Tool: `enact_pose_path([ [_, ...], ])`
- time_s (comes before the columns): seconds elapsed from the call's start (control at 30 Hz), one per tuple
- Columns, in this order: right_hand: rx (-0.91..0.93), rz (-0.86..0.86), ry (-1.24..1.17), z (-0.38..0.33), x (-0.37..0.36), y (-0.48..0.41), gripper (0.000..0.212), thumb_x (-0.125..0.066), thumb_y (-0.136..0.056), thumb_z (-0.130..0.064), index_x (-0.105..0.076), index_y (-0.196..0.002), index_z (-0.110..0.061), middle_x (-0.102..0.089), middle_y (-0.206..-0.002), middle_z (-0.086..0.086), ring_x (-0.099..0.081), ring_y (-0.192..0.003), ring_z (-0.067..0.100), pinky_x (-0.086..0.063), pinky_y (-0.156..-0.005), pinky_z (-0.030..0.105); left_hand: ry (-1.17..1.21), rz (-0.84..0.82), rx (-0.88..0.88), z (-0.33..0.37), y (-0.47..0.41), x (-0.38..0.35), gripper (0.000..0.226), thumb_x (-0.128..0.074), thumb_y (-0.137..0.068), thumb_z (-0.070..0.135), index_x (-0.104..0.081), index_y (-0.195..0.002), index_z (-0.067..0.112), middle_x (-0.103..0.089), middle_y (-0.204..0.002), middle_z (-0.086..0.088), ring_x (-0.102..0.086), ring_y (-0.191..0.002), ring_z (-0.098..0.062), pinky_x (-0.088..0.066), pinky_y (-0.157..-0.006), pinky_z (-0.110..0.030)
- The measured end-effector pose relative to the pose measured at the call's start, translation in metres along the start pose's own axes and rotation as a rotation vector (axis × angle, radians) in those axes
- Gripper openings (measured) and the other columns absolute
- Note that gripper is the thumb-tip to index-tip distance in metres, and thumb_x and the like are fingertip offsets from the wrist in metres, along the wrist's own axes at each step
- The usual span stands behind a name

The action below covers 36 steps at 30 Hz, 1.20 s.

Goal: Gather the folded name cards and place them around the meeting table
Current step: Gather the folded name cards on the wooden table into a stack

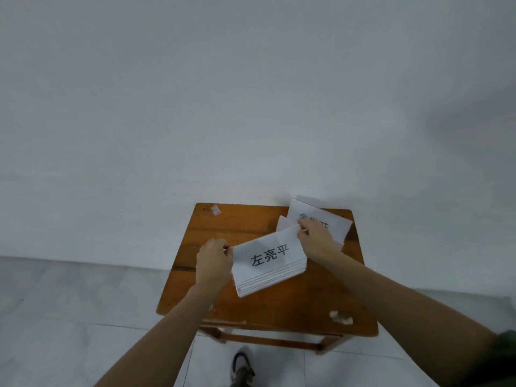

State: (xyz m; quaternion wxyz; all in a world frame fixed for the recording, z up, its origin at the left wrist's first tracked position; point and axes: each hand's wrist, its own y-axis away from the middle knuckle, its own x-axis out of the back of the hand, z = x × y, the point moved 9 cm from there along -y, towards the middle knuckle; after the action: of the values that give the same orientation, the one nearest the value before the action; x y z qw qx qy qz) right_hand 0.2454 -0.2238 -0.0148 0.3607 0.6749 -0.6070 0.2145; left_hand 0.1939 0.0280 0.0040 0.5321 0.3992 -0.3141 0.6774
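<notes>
As the card stack (269, 263) looks light and slippery, my left hand (213, 261) and right hand (315, 240) pinch its opposite ends.

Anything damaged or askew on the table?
Chipped patch near the front right corner of the table, torn sticker scrap at far left. Loose cards at the far right lie askew, one poking past the back edge.

Card stack (269, 261) was white, black printed characters on top. Loose cards (318, 216): white, black print too. Table (279, 311) was orange-brown wood with darker grain, pale chipped patch (340, 317), white sticker (215, 210). Wall (223, 93) off-white. Floor (69, 303) light grey tiles, darker grout. Shoe (242, 367) black and white. Sleeve (502, 356) dark green.
</notes>
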Motion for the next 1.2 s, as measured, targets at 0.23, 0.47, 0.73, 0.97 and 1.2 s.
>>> enact_pose_path([
  [0.23, -0.027, -0.003, -0.093, 0.022, 0.013, -0.007, 0.043, -0.050, -0.099, -0.025, -0.047, -0.141, -0.019, -0.048, -0.139, 0.006, -0.054, -0.114, 0.022, -0.049, -0.098, 0.042, -0.105, -0.072, 0.008, 0.001, -0.023, 0.003, 0.020, -0.057, -0.093, 0.029, -0.056, -0.074, 0.022, -0.060, -0.086, 0.001, -0.056, -0.070, -0.011, -0.039, -0.056, -0.020],
  [0.47, -0.395, 0.151, -0.128, 0.105, 0.043, -0.030, 0.048, -0.053, -0.097, -0.026, -0.043, -0.141, -0.010, -0.058, -0.127, 0.012, -0.055, -0.084, 0.018, -0.039, -0.052, 0.022, 0.147, -0.265, -0.025, 0.054, -0.094, -0.038, 0.024, -0.053, -0.094, 0.022, -0.063, -0.114, 0.012, -0.061, -0.101, 0.005, -0.056, -0.094, -0.012, -0.047, -0.080, -0.028],
  [0.73, -0.635, 0.059, -0.138, 0.156, 0.019, -0.034, 0.012, -0.055, -0.094, -0.021, -0.057, -0.091, -0.009, -0.060, -0.090, 0.008, -0.058, -0.077, 0.020, -0.043, -0.055, 0.025, 0.270, -0.699, 0.169, 0.089, -0.125, -0.139, 0.052, -0.050, -0.093, 0.014, -0.038, -0.143, 0.008, -0.045, -0.145, -0.010, -0.047, -0.127, -0.024, -0.041, -0.105, -0.039],
  [0.97, -0.670, 0.159, -0.256, 0.157, 0.015, -0.044, 0.020, -0.053, -0.095, -0.022, -0.064, -0.099, -0.006, -0.064, -0.093, 0.009, -0.058, -0.072, 0.016, -0.041, -0.050, 0.024, 0.380, -0.748, 0.193, 0.113, -0.130, -0.165, 0.022, -0.056, -0.089, 0.009, -0.047, -0.073, 0.022, -0.056, -0.086, 0.000, -0.054, -0.075, -0.010, -0.047, -0.074, -0.030],
  [1.2, -0.479, 0.319, -0.291, 0.104, 0.082, -0.057, 0.024, -0.056, -0.095, -0.025, -0.069, -0.105, -0.009, -0.070, -0.095, 0.010, -0.063, -0.072, 0.021, -0.053, -0.053, 0.031, 0.339, -0.373, 0.048, 0.130, -0.155, -0.084, 0.036, -0.058, -0.091, 0.013, -0.059, -0.126, 0.003, -0.061, -0.126, -0.012, -0.057, -0.113, -0.024, -0.045, -0.082, -0.024],
])
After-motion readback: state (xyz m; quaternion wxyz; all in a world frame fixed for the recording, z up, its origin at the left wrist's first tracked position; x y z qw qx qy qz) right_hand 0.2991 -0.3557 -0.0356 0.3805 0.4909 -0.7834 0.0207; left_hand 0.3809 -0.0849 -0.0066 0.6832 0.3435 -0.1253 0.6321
